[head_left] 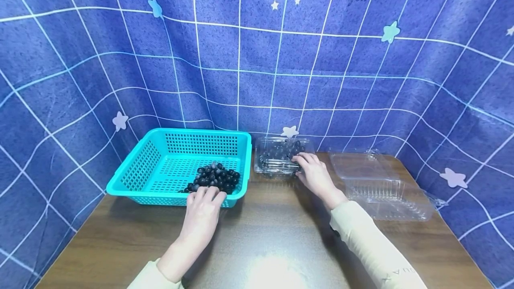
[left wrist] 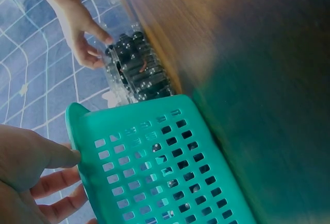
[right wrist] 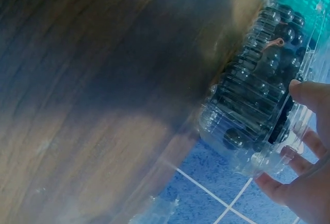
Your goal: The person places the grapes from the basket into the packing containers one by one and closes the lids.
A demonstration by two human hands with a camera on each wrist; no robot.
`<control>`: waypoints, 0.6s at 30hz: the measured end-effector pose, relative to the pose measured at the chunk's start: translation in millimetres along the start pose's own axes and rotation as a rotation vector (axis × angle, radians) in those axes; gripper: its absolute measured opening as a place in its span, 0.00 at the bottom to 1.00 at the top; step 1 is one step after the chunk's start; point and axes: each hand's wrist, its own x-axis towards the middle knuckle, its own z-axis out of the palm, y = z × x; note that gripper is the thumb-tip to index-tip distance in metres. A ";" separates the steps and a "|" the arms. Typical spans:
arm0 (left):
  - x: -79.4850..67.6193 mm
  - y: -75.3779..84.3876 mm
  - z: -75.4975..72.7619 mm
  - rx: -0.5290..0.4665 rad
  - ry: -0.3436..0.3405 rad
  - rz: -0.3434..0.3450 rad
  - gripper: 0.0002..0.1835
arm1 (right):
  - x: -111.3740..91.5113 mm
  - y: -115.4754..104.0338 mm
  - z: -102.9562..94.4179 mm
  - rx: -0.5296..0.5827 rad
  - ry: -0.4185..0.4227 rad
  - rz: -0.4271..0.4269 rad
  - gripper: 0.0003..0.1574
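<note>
My left hand (head_left: 202, 213) is at the near rim of a turquoise plastic basket (head_left: 160, 168), its fingers hooked over the edge and thumb on the rim. Dark grapes (head_left: 214, 176) lie heaped in the basket's near right corner, just past those fingertips. In the left wrist view, the fingertips are hidden behind the rim. To the basket's right, a clear plastic clamshell box (head_left: 277, 166) holds more dark grapes (right wrist: 273, 59), a reddish stem among them. My right hand (head_left: 317, 177) grips the box's right end, thumb (right wrist: 304, 92) on top and fingers along the side.
An open clear plastic clamshell (head_left: 385, 200) rests at the right of the wooden table (head_left: 257, 240), its lid (head_left: 361, 166) tilted back. A blue grid-patterned curtain (head_left: 257, 57) hangs right behind the table and along both sides.
</note>
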 end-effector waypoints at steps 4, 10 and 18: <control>0.1 0.1 0.2 -0.001 0.003 0.001 0.16 | 0.5 -1.3 -3.0 0.003 -0.018 0.002 0.31; -0.1 -0.3 0.4 0.000 0.016 0.009 0.15 | 3.9 -2.9 -9.4 -0.017 -0.035 -0.031 0.31; 0.2 -0.5 0.1 0.003 0.019 0.011 0.15 | 11.6 -10.0 -27.6 -0.070 -0.125 -0.066 0.31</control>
